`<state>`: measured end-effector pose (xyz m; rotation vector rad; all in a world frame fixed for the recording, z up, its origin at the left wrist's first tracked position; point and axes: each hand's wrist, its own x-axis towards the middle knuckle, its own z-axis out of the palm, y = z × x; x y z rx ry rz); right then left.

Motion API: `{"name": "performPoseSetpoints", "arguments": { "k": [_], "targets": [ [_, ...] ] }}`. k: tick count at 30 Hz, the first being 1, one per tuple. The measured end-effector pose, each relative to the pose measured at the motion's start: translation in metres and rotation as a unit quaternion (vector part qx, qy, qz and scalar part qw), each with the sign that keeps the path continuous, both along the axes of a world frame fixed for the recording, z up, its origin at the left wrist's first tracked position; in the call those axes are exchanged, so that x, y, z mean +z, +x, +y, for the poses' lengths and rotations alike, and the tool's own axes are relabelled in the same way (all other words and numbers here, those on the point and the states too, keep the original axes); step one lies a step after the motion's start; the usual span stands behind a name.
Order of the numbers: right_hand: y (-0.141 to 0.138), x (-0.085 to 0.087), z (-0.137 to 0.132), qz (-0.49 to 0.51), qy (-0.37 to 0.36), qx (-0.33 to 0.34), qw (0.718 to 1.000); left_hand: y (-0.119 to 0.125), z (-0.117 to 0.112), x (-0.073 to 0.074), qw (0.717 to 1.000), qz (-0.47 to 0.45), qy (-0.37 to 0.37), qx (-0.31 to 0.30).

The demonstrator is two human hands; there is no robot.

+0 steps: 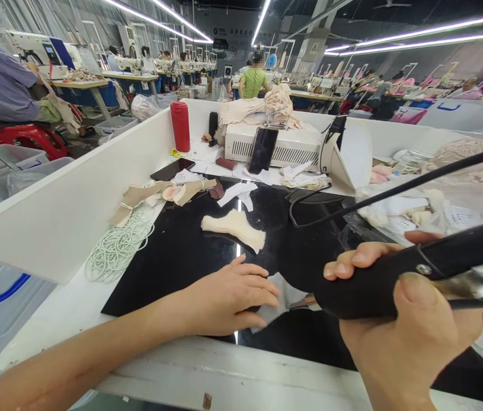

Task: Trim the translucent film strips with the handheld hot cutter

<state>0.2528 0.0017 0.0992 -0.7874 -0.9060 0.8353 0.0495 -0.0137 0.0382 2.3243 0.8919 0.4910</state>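
Observation:
My right hand [421, 325] is closed round a black-bodied hand tool [363, 288] with a metal lever along its side. The narrow metal tip of this tool points left and meets a thin greyish-white fabric piece [283, 288]. On that piece rest the fingertips of my left hand [232, 297], stretched out and holding nothing. Both hands are over a glossy black board [173, 251]. Beyond my left hand lies a cream padded fabric piece [236, 225], and behind it a white cut piece [238, 195]. Part of the greyish-white fabric is hidden under my fingers.
Pale green cord [117, 251] lies coiled at the left. Along the back stand a red bottle [180, 127], a phone [263, 149] leaning on a white box [296, 142], and a white cone-shaped shade [352, 154]. A black cable [416, 177] crosses the right side. Low white walls [74, 200] edge the table.

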Motion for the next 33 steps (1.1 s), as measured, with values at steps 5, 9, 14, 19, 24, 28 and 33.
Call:
{"name": "performPoseSetpoints", "arguments": {
  "k": [5, 9, 14, 19, 24, 28, 33],
  "targets": [
    [-0.007, 0.004, -0.01, 0.025, -0.01, 0.022, 0.999, -0.002, -0.001, 0.006, 0.999, 0.008, -0.035, -0.016],
    [-0.012, 0.002, -0.016, 0.031, -0.002, 0.051, 0.998, -0.002, -0.001, 0.009, 0.998, 0.025, -0.046, -0.018],
    [-0.013, -0.001, -0.018, 0.022, 0.021, 0.062, 0.998, -0.002, 0.001, 0.009, 0.998, 0.026, -0.041, -0.025],
    [-0.012, -0.002, -0.018, -0.006, 0.032, 0.068, 0.997, -0.003, 0.001, 0.008, 0.999, 0.022, -0.039, -0.025],
    [-0.01, 0.0, -0.019, 0.009, 0.016, 0.056, 0.998, -0.004, 0.002, 0.004, 0.999, 0.009, -0.02, -0.03],
    [-0.011, 0.0, -0.017, 0.013, 0.014, 0.043, 0.999, -0.003, 0.002, 0.004, 0.999, 0.006, -0.027, -0.031],
    [-0.013, -0.001, -0.017, 0.003, 0.02, 0.054, 0.998, -0.003, 0.002, 0.005, 0.999, 0.002, -0.026, -0.03]
  ]
}}
